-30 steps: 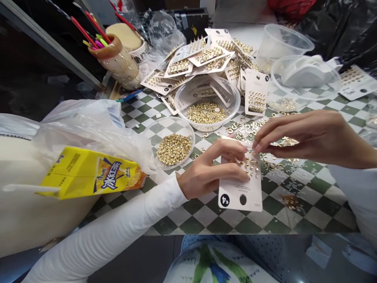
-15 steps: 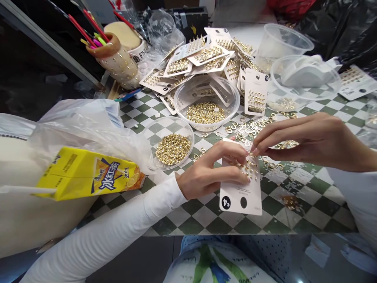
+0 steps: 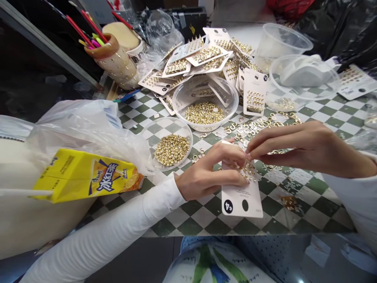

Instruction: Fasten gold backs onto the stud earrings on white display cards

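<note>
My left hand (image 3: 207, 171) is closed on a white earring card (image 3: 238, 196), its fingers lying across the face and the thumb partly hidden. Small gold studs sit in rows on the card, and a round "4" price mark shows at its near end. At the card's far edge, the fingertips of my right hand (image 3: 303, 147) are pinched together against my left fingertips. Whatever lies in that pinch is too small to make out. Loose gold hoop-like earrings (image 3: 246, 127) are scattered on the table just beyond both hands.
Tiny gold pieces (image 3: 171, 150) fill a clear lid on the left; more lie in a clear plastic bowl (image 3: 235, 103). Behind is a heap of filled earring cards (image 3: 203, 57). A yellow drink carton (image 3: 73, 173) stands left, a pen cup (image 3: 118, 65) behind it.
My right fingertips have shifted slightly left, closer to my left fingers at the card's far edge. My left hand keeps its hold on the card.
</note>
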The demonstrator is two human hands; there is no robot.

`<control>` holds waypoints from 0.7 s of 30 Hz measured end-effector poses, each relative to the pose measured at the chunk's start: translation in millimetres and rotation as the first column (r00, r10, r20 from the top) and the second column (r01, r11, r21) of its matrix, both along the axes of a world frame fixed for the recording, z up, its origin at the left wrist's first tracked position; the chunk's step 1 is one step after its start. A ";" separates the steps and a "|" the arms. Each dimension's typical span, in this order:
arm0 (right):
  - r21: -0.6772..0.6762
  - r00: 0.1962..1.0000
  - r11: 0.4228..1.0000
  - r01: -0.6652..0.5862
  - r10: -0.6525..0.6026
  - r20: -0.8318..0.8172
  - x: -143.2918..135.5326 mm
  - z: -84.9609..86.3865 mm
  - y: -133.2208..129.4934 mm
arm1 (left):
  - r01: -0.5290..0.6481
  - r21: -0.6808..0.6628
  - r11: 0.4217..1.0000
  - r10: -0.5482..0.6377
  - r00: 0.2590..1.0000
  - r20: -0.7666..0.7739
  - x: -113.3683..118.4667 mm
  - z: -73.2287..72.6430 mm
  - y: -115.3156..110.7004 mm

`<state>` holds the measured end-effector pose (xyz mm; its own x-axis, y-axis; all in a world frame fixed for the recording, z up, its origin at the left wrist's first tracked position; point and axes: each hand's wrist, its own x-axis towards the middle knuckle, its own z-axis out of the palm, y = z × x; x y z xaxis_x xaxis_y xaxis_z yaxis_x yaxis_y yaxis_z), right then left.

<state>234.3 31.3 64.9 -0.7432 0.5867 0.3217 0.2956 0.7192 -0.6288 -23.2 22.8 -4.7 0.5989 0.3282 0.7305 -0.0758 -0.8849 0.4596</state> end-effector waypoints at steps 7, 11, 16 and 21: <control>-0.004 1.000 1.000 0.004 -0.004 -0.028 0.5 -5.3 0.6 | -0.059 0.010 0.998 0.059 0.998 0.007 -1.4 0.7 -3.2; 0.061 0.999 0.997 0.042 -0.042 -0.009 0.9 -2.7 -0.6 | -0.096 -0.014 0.995 0.096 0.992 0.080 -0.2 -2.2 -3.6; 0.074 0.998 0.996 0.058 -0.057 -0.015 0.2 -2.5 -0.2 | -0.105 -0.054 0.993 0.111 0.985 0.130 0.7 -4.5 -3.9; 0.063 0.998 0.997 0.040 -0.037 -0.054 -2.4 -6.8 0.0 | -0.154 -0.051 0.987 0.159 0.982 0.106 -0.2 -2.0 -4.0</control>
